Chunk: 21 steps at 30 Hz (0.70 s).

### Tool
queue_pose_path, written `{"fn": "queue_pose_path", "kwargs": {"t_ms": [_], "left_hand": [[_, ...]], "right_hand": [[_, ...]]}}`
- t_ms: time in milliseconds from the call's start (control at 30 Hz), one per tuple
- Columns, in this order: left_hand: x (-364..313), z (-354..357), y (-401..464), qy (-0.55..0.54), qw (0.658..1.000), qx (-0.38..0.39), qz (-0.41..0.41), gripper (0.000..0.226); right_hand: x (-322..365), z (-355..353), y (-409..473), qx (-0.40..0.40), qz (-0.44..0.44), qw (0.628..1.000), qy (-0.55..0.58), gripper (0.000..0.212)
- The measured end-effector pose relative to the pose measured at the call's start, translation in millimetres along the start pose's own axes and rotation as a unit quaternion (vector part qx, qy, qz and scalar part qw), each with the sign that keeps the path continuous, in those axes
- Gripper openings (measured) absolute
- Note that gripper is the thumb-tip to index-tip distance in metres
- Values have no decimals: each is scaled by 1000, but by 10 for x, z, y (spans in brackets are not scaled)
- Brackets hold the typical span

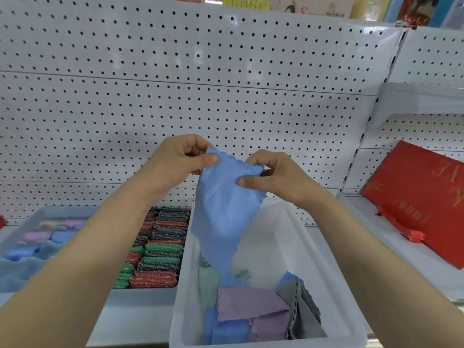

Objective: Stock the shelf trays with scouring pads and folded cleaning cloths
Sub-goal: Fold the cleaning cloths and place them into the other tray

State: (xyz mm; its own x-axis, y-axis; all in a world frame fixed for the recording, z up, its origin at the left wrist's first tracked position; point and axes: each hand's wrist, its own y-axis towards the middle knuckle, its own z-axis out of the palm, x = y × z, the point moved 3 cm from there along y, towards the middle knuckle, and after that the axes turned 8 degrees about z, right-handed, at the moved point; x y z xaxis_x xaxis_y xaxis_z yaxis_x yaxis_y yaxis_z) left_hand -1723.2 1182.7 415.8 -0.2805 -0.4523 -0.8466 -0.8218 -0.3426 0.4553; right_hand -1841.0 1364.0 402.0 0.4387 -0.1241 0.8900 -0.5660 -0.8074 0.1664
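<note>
A light blue cleaning cloth (223, 212) with a scalloped edge hangs above the white tray (313, 249). My left hand (180, 162) pinches its upper left corner, and my right hand (273, 179) pinches the upper right edge. The cloth's lower tip reaches down into the tray. Folded cloths lie at the tray's near end: purple (248, 307), blue (228, 332), grey (303, 312) and a pale green one (208, 282). The tray to the left (150, 295) holds rows of glittery red, green and dark scouring pads (160, 247).
A third tray (37, 217) at far left holds pastel sponges or cloths. White pegboard (200, 84) backs the shelf. A red box (421, 197) leans on the neighbouring shelf at the right. Packaged goods sit on the shelf above.
</note>
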Motion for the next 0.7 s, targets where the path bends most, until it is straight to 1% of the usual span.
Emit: {"fn": "queue_pose_path", "kwargs": {"t_ms": [233, 333, 433, 500, 600, 700], "left_hand": [[-17, -107, -10, 11, 999, -32, -7, 1], [-56, -89, -32, -3, 999, -34, -3, 2], [-78, -65, -48, -22, 999, -44, -5, 5], [-73, -63, -56, -37, 997, -60, -9, 6], [-81, -89, -70, -47, 995, -83, -4, 2], [-103, -123, -100, -73, 993, -98, 3, 2]], "right_hand": [[-14, -121, 42, -99, -11, 995, -18, 13], [13, -143, 59, -121, -15, 992, -18, 13], [33, -141, 73, -118, -25, 992, -38, 23], [49, -133, 74, -112, -23, 993, -40, 13], [82, -142, 57, -111, -22, 992, -49, 11], [141, -181, 10, -97, -35, 995, -18, 4]]}}
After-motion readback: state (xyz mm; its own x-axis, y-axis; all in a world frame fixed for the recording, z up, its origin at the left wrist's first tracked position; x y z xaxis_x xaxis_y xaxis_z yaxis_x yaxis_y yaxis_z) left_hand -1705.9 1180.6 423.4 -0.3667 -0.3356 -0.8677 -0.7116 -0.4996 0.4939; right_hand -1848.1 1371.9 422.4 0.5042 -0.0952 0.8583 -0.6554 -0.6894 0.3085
